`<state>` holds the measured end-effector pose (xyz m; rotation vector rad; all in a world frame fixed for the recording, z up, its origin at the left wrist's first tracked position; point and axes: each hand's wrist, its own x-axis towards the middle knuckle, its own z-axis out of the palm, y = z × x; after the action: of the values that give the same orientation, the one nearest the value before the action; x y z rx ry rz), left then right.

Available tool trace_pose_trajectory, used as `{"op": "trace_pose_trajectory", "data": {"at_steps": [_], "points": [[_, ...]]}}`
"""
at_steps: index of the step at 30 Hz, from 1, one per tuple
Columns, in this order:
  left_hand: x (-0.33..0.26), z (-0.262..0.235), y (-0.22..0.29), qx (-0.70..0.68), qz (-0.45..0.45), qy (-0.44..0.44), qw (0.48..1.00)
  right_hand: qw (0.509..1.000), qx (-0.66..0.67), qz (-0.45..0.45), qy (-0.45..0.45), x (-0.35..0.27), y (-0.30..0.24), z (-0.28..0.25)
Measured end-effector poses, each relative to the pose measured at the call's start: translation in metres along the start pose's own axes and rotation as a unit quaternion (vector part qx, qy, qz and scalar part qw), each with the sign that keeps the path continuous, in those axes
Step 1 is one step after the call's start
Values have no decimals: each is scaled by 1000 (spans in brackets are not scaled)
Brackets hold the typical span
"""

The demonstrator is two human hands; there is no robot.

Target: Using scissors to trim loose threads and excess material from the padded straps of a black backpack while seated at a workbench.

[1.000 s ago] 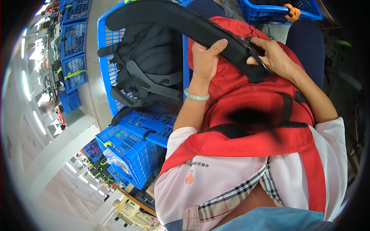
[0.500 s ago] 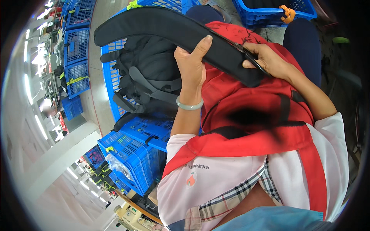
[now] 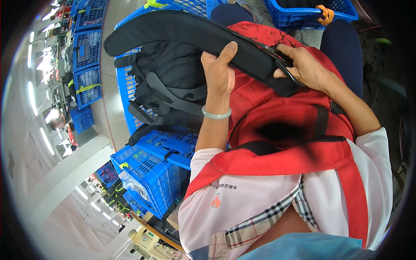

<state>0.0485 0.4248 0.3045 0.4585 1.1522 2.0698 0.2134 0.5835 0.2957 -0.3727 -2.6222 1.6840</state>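
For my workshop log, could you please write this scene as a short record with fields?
Left grip: left hand holds a black curved strap, thumb on its upper face
Right grip: right hand holds black-handled scissors at the strap's edge; cutting cannot be told
Left wrist: pale bracelet
Lap: red apron, dark scraps on its far part
Beside, left: large blue crate with black pieces piled in it
Far right: blue crate with orange tie
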Motion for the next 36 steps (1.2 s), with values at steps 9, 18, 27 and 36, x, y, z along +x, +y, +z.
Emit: {"op": "trace_pose_trajectory", "data": {"at_steps": [9, 18, 27, 36], "points": [[1, 4, -3, -9, 5, -8, 1000, 1000, -11, 2, 11, -1, 1, 0], [-7, 5, -10, -15, -1, 21, 1000, 997, -62, 36, -23, -1, -2, -4], [-7, -3, -12, -67, -23, 13, 997, 997, -75, 4, 4, -19, -14, -13], [-8, -6, -16, -51, -7, -38, 998, 998, -54, 10, 29, -11, -16, -3]]}}
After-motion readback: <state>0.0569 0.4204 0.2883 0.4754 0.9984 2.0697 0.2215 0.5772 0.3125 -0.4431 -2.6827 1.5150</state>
